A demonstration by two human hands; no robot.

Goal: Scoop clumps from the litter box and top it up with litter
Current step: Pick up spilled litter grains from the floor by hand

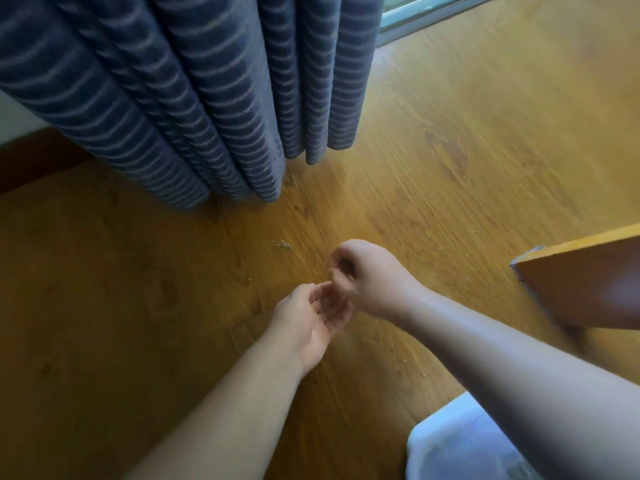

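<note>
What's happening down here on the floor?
A person is working over the wooden floor, where small crumbs lie scattered. Their left hand is cupped palm up; the right hand hangs just above it, fingers curled as if pinching something, though nothing shows between them. No scoop is in view; a pale container sits at the lower right.

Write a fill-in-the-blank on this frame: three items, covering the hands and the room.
1. The left hand lies open with its palm facing ___.
2. The right hand, just above the other's fingertips, has its fingers ___.
3. The curtain hanging to the wooden floor is patterned with ___.
Missing words: up; curled; stripes.
</note>
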